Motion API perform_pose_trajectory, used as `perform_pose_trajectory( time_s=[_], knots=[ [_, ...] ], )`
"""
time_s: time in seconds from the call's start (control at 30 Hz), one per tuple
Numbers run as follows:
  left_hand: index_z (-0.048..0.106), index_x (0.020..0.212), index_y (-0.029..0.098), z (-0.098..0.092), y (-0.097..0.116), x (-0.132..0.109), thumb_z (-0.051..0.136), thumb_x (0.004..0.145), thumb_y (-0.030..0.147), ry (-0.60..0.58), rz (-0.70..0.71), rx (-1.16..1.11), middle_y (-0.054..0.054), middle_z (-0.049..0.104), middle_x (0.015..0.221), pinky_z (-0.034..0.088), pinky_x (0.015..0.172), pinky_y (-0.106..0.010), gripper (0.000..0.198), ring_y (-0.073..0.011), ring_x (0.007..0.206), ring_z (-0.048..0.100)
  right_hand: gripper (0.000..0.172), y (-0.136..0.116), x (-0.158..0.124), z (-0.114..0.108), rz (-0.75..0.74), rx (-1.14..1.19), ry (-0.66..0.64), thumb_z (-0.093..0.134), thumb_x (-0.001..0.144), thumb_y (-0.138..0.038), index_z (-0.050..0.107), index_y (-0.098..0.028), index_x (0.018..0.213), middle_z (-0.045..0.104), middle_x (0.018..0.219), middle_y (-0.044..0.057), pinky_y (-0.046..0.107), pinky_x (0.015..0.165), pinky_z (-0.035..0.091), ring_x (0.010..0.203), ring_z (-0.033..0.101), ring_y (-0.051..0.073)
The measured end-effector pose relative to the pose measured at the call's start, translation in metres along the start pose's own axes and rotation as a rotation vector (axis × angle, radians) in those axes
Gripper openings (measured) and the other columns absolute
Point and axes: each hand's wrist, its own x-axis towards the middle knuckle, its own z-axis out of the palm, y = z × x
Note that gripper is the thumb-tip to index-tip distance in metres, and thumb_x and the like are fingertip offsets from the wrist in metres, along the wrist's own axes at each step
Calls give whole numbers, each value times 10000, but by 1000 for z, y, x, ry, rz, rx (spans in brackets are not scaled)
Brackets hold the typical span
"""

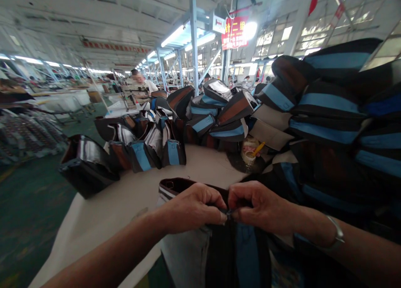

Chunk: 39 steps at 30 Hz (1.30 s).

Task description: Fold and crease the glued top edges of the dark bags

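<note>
A dark bag (219,254) with a blue stripe and a pale grey side stands upright at the table's front edge. Its dark reddish lining shows at the open top. My left hand (196,206) is closed, thumb and fingers pinching the bag's upper rim. Close beside it, my right hand (261,206) pinches the same rim, a bracelet (338,233) around that wrist. The two sets of fingertips nearly meet over the dark strip left of the blue stripe. Something small and shiny shows between them, too small to identify.
Similar bags (142,154) stand in a row along the far side of the pale table (103,221). More bags (328,104) are piled high on the right. A jar (249,152) with a yellow-handled tool stands behind my right hand. A person (145,83) is farther back.
</note>
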Motion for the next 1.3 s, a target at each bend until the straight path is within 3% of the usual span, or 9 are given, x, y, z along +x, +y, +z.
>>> perform_pose_trajectory(
  time_s=[0.4, 0.53, 0.6, 0.7, 0.87, 1.03, 1.13, 1.23, 1.3],
  knots=[
    [673, 818, 116, -3, -6, 2, 674, 729, 226, -57, 4, -84, 54, 469, 618, 214, 517, -243, 141, -82, 558, 315, 68, 0, 0, -5, -38, 148, -99, 605, 776, -188, 634, -139, 812, 474, 665, -42, 213, 553, 290, 610, 366, 80],
    [673, 825, 115, -3, -7, 5, 683, 723, 250, -75, -3, -140, 48, 491, 640, 226, 539, -244, 169, -87, 571, 326, 229, -3, 0, -6, -63, 73, -95, 618, 844, -364, 644, -136, 852, 509, 724, -18, 226, 597, 323, 674, 408, 101],
    [669, 807, 116, -3, -7, 6, 671, 724, 257, -85, 7, -148, 49, 473, 631, 225, 549, -250, 163, -93, 576, 319, 315, -7, 0, -2, -64, -4, -49, 695, 791, -439, 626, -134, 830, 516, 731, -18, 228, 597, 321, 682, 413, 104],
    [657, 775, 120, -3, -7, 7, 661, 722, 268, -80, 4, -155, 52, 438, 613, 209, 549, -253, 157, -97, 573, 296, 237, -11, 2, 2, -38, -95, 12, 740, 715, -317, 603, -138, 788, 503, 696, -34, 224, 579, 309, 655, 395, 93],
    [656, 790, 118, -4, -7, 5, 663, 697, 281, -62, -36, -186, 37, 501, 632, 243, 542, -239, 188, -93, 558, 344, 112, -4, 3, 1, -19, 88, -54, 638, 773, -239, 623, -133, 805, 521, 668, -38, 209, 531, 303, 601, 400, 78],
    [686, 834, 125, -2, -4, 2, 704, 750, 291, -11, 31, 52, 58, 473, 620, 256, 520, -233, 187, -86, 559, 356, 22, 4, 4, 5, -14, -29, 43, 627, 745, -146, 620, -139, 765, 515, 620, -49, 196, 492, 280, 557, 391, 68],
    [714, 777, 121, 3, -5, -3, 675, 787, 210, 116, 199, 199, 29, 553, 662, 329, 573, -237, 98, -99, 613, 460, 45, 9, 2, 10, -154, -165, 163, 620, 741, -105, 603, -147, 733, 508, 633, -39, 200, 513, 302, 570, 416, 73],
    [743, 799, 125, 6, -6, -11, 646, 846, 183, 185, 361, 282, -7, 621, 767, 378, 649, -238, 123, -117, 709, 557, 80, 15, -5, 11, -504, -354, 226, 564, 816, -87, 613, -151, 818, 541, 734, 5, 222, 579, 354, 642, 472, 95],
    [767, 882, 152, 5, -4, -17, 663, 868, 235, 167, 346, 277, -16, 630, 852, 400, 693, -236, 134, -130, 776, 584, 145, 18, -11, 10, -698, -546, 203, 497, 885, -87, 618, -146, 938, 566, 810, 44, 248, 609, 370, 694, 485, 120]
  ],
)
